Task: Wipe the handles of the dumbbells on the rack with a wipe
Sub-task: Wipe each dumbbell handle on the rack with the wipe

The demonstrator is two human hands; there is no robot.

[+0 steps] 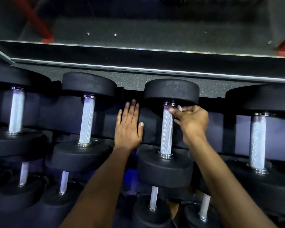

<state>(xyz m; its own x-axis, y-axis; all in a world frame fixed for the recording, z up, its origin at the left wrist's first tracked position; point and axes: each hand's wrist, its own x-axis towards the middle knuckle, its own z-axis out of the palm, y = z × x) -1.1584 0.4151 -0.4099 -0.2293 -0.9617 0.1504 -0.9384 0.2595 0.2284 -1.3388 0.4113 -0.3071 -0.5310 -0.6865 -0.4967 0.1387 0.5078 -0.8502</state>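
Black round-headed dumbbells with knurled silver handles lie side by side on the top tier of the rack (155,125). My right hand (190,121) reaches in from the right. Its fingers and thumb curl round the far end of the handle (166,134) of the dumbbell right of centre, just under its far head (171,90). A small pale bit shows at the fingertips; I cannot tell if it is a wipe. My left hand (128,127) lies flat with straight fingers on the dark rack surface between this dumbbell and the one to its left (86,119).
More dumbbells flank these at the far left (16,112) and far right (257,140). A lower tier holds smaller ones (153,201). Behind the rack a metal-edged step (138,63) rises from speckled rubber flooring, with red frame legs (47,37) on it.
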